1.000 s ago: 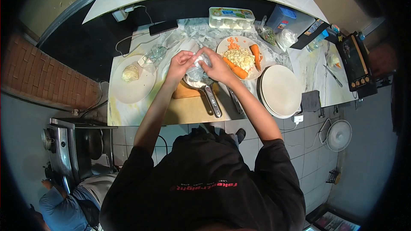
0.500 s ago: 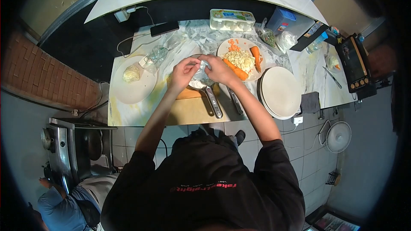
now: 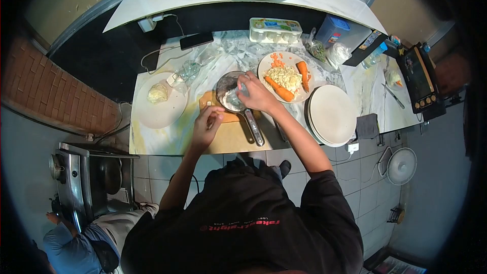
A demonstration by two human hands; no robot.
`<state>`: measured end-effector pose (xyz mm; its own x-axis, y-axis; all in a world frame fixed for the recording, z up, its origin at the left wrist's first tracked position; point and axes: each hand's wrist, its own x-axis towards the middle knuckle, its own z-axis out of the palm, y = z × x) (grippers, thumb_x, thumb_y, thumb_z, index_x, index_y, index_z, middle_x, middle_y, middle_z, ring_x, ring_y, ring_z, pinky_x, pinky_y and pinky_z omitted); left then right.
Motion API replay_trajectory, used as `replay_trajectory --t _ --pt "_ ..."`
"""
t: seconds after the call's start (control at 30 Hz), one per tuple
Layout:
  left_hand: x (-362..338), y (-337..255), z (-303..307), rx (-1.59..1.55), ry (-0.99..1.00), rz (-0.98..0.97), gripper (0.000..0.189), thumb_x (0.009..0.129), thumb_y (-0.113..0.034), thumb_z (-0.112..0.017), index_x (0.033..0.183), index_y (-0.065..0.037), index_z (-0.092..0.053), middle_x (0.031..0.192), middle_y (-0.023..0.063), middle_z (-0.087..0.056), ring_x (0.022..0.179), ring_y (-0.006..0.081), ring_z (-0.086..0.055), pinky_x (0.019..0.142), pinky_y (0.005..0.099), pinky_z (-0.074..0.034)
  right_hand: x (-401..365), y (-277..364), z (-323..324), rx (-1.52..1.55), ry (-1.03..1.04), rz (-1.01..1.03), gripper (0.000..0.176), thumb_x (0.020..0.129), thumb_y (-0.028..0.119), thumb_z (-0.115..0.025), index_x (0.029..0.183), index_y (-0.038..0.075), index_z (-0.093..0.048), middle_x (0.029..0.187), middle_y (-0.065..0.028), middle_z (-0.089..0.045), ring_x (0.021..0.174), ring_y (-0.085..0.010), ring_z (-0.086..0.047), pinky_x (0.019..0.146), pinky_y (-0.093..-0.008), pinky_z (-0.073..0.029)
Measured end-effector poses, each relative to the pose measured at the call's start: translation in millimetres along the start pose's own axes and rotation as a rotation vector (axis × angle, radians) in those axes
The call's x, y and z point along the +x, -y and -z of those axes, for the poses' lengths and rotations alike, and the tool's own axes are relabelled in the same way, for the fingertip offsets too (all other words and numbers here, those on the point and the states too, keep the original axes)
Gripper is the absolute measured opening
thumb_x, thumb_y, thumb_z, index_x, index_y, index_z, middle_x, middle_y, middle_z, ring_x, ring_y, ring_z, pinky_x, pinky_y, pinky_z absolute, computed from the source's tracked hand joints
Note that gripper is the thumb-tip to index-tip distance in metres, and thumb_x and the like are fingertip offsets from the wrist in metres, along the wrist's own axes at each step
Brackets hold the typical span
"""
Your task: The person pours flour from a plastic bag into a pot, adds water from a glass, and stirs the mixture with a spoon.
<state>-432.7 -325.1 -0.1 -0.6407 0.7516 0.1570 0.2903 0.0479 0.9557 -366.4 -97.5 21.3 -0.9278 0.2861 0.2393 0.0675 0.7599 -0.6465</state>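
The handle [image 3: 254, 129] of the pan [image 3: 225, 83] points to 5 o'clock, presumably for easy reach. At 7 o'clock, the left hand's [image 3: 205, 125] grip is half open, seemingly empty; the right hand [image 3: 256, 93] pinches clear plastic [image 3: 244, 90] — above the pan on the tabletop [image 3: 152, 144].

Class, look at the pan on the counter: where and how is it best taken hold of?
Probably by the middle of its handle, from the person's side. The handle is long and narrow, with no hand on it, and juts from the pan toward the near edge of the counter; the right hand is over the round part.
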Motion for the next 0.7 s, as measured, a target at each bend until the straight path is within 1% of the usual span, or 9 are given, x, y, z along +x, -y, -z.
replay_trajectory --t 0.07,0.17,0.3,0.37,0.43,0.53,0.57,0.63,0.7 --pt "-12 2 3 0.039 0.025 0.014 0.014 0.094 -0.007 -0.061 0.107 -0.002 -0.061 0.103 0.0066 -0.059 0.089 0.013 -0.061 0.076 0.0256 -0.048 0 -10 -1 -0.042 0.133 0.017 0.028 0.078 -0.006 -0.055 0.104 0.003 -0.052 0.127 -0.0354 -0.046 0.122 -0.0507 -0.047 0.1 -0.0503 -0.043" --pt "-25 13 5 -0.039 0.015 0.029 0.012 0.094 -0.006 -0.06 0.105 -0.001 -0.062 0.102 0.0067 -0.06 0.09 0.0132 -0.061 0.079 0.0254 -0.048 -6 1 5 -0.021 0.079 0.065 0.033 0.076 -0.008 -0.055 0.106 0.003 -0.05 0.119 -0.032 -0.05 0.116 -0.0499 -0.05 0.096 -0.0501 -0.044" --pt "-36 26 8 -0.068 -0.014 0.104 0.011 0.095 -0.007 -0.059 0.104 -0.001 -0.063 0.102 0.0066 -0.06 0.091 0.0133 -0.061 0.082 0.0264 -0.049 -2 7 13 0.074 0.159 0.009 0.036 0.076 -0.008 -0.054 0.11 0.004 -0.051 0.116 -0.0293 -0.051 0.112 -0.0478 -0.052 0.094 -0.0494 -0.045" --pt "-39 29 9 -0.091 -0.031 0.109 0.011 0.095 -0.007 -0.06 0.104 -0.001 -0.063 0.102 0.0064 -0.06 0.092 0.0134 -0.061 0.083 0.0268 -0.049 -2 -7 1 0.062 0.092 0.107 0.043 0.076 -0.009 -0.053 0.116 0.006 -0.051 0.116 -0.0287 -0.052 0.111 -0.0463 -0.053 0.093 -0.0499 -0.045" --pt "-41 27 7 -0.13 -0.028 0.133 0.011 0.095 -0.008 -0.059 0.104 -0.002 -0.063 0.103 0.0059 -0.061 0.094 0.0138 -0.062 0.085 0.0275 -0.05 0 -10 -2 0.029 0.032 0.158 0.042 0.076 -0.009 -0.052 0.115 0.005 -0.055 0.107 -0.0285 -0.056 0.105 -0.0455 -0.056 0.088 -0.0502 -0.046" --pt "-47 28 5 -0.125 -0.033 0.167 0.011 0.096 -0.008 -0.059 0.104 -0.002 -0.063 0.103 0.0059 -0.061 0.095 0.0141 -0.062 0.086 0.028 -0.05 3 -2 3 -0.024 0.157 0.028 0.027 0.076 -0.009 -0.051 0.099 0.001 -0.059 0.094 -0.027 -0.059 0.094 -0.0467 -0.059 0.082 -0.0503 -0.048" --pt "-50 28 4 -0.126 -0.038 0.174 0.011 0.096 -0.008 -0.059 0.104 -0.002 -0.063 0.103 0.0059 -0.061 0.095 0.0141 -0.062 0.086 0.028 -0.05 4 -5 -1 -0.021 0.165 0.029 0.027 0.076 -0.009 -0.051 0.099 0.001 -0.059 0.094 -0.027 -0.059 0.094 -0.0467 -0.059 0.082 -0.0503 -0.048" --pt "-53 27 1 -0.132 -0.034 0.166 0.011 0.097 -0.008 -0.058 0.105 -0.002 -0.063 0.103 0.0059 -0.062 0.096 0.0142 -0.063 0.087 0.0286 -0.05 6 -19 -15 -0.02 -0.008 0.124 0.026 0.076 -0.008 -0.053 0.1 0.002 -0.058 0.098 -0.0272 -0.059 0.099 -0.0467 -0.058 0.086 -0.0508 -0.047" --pt "-57 29 -1 -0.145 -0.034 0.166 0.011 0.097 -0.008 -0.058 0.105 -0.002 -0.063 0.103 0.0059 -0.062 0.095 0.0144 -0.063 0.087 0.0287 -0.05 8 -27 -21 -0.031 0.012 0.113 0.026 0.078 -0.005 -0.054 0.103 0.002 -0.057 0.104 -0.028 -0.06 0.106 -0.0468 -0.056 0.092 -0.0509 -0.045"
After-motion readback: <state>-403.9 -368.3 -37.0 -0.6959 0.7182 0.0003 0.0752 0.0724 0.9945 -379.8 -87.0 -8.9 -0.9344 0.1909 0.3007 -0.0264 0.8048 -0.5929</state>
